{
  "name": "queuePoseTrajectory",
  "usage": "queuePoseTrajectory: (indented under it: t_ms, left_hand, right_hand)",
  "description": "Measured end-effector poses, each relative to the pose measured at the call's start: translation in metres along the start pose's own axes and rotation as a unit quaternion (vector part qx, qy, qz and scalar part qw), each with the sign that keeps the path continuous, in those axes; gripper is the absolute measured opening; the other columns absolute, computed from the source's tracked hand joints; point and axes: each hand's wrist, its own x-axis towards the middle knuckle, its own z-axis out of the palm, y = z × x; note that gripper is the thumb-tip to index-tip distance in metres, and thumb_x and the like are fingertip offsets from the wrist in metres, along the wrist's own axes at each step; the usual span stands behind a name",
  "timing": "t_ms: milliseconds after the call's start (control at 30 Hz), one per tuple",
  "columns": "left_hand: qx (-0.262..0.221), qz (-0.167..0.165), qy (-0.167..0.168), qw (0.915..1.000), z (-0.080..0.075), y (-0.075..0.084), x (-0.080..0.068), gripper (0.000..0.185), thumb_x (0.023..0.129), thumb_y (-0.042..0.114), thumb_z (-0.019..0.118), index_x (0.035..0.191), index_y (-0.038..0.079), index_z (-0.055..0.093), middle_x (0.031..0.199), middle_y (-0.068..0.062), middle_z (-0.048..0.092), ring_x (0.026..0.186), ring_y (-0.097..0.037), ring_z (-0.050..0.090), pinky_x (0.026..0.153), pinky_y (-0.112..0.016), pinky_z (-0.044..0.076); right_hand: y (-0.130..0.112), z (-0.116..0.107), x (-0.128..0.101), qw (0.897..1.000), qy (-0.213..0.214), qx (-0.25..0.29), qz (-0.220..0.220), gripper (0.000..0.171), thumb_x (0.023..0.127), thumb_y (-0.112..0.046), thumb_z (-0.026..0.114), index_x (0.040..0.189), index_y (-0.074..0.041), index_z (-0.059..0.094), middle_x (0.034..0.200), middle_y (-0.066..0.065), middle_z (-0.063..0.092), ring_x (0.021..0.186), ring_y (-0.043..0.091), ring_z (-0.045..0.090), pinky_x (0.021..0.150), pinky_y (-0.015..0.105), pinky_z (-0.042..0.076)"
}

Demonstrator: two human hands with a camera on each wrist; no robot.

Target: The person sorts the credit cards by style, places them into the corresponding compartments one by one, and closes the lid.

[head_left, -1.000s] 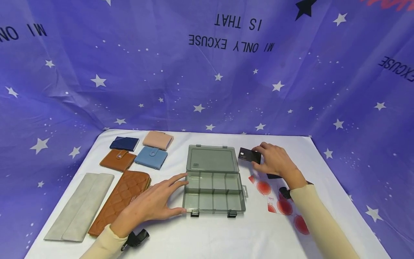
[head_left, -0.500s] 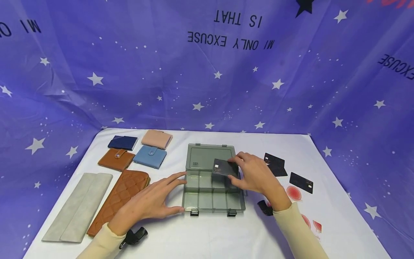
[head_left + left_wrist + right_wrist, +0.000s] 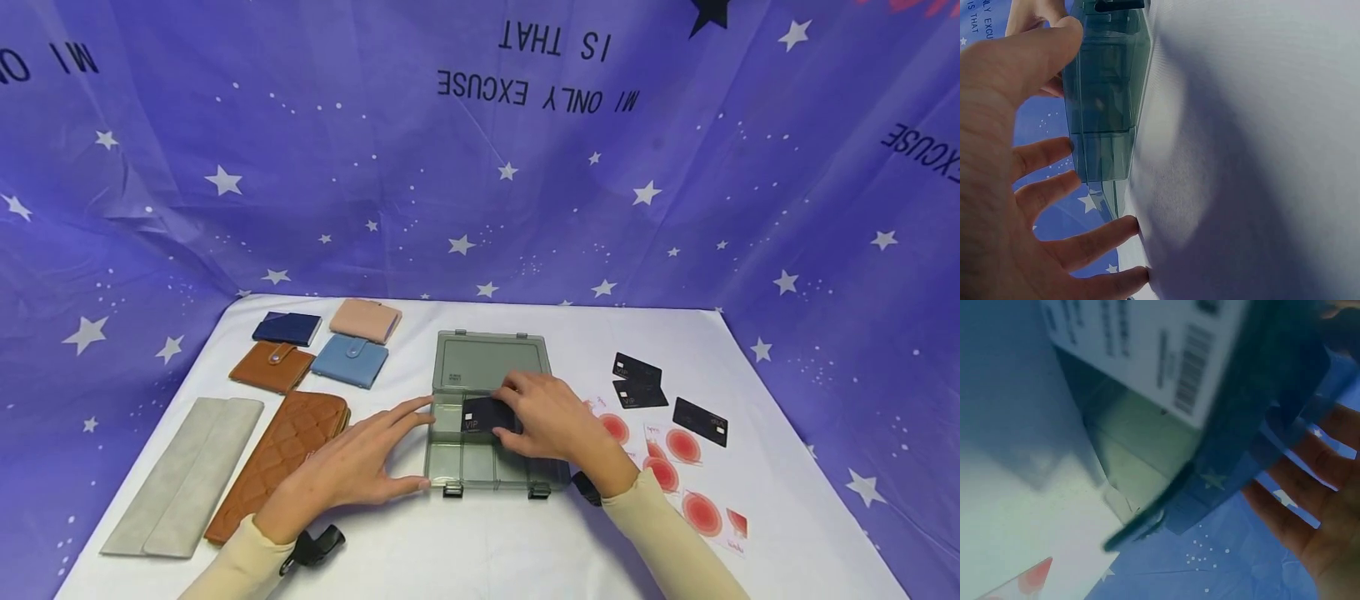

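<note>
An open grey see-through organiser box (image 3: pixel 491 365) lies mid-table, lid flat behind its divided tray (image 3: pixel 480 467). My right hand (image 3: pixel 512 415) pinches a black VIP card (image 3: pixel 480 414) and holds it low over the tray's back compartments. In the right wrist view the card (image 3: pixel 1147 350) shows a white back with a barcode, tilted above a compartment (image 3: pixel 1141 456). My left hand (image 3: pixel 408 446) lies flat on the table with straight, spread fingers, index and thumb touching the tray's left side. The left wrist view shows that side of the box (image 3: pixel 1107 94) against my thumb.
Three more black cards (image 3: pixel 639 382) and several white cards with red circles (image 3: pixel 678 446) lie right of the box. On the left are small navy (image 3: pixel 287 328), pink (image 3: pixel 365 320), blue (image 3: pixel 349 361) and brown (image 3: pixel 272 367) wallets, a long quilted brown one (image 3: pixel 277 462) and a grey one (image 3: pixel 183 475).
My right hand has carried the black card from the table's right side leftward over the box and down toward the tray. The left hand has stayed at the box's left edge.
</note>
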Motion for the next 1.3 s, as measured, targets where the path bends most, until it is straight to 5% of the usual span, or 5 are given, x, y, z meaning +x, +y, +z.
queuePoseTrajectory:
  t_ms: [233,533,833,1300]
  left_hand:
    - [-0.002,0.001,0.000,1.0000,0.000,0.000,0.000,0.081,0.088,0.059,0.084,0.154,0.019,0.057,0.171,-0.001,0.041,0.142,-0.028,0.058,0.110,-0.050,0.051]
    - [0.002,0.001,-0.006,1.0000,0.002,0.000,0.001,0.083,0.090,0.059,0.082,0.156,0.019,0.054,0.172,0.000,0.039,0.140,-0.028,0.058,0.106,-0.051,0.053]
    - [0.005,0.001,-0.013,0.9999,0.000,0.002,0.003,0.084,0.092,0.067,0.076,0.159,0.020,0.052,0.174,0.001,0.036,0.141,-0.028,0.058,0.106,-0.051,0.053]
    - [-0.003,-0.004,-0.003,1.0000,0.002,0.001,0.000,0.081,0.089,0.059,0.083,0.155,0.021,0.055,0.173,-0.001,0.038,0.146,-0.029,0.053,0.107,-0.051,0.053]
  right_hand:
    - [-0.010,0.001,0.004,1.000,-0.013,-0.019,-0.021,0.045,0.101,-0.048,0.074,0.127,-0.011,0.077,0.119,0.002,0.071,0.116,0.026,0.070,0.105,0.045,0.055]
    - [-0.022,0.009,0.009,0.998,0.011,-0.052,-0.034,0.047,0.095,-0.053,0.079,0.123,-0.015,0.078,0.120,0.000,0.072,0.115,0.023,0.069,0.100,0.042,0.056]
    - [-0.025,0.011,0.006,0.999,-0.018,-0.027,-0.031,0.046,0.100,-0.052,0.074,0.131,-0.018,0.076,0.138,0.001,0.071,0.128,0.024,0.065,0.105,0.044,0.054]
    - [0.037,-0.007,-0.020,0.994,0.014,0.088,0.069,0.048,0.100,-0.039,0.078,0.140,-0.015,0.069,0.136,0.005,0.070,0.125,0.030,0.067,0.101,0.050,0.055]
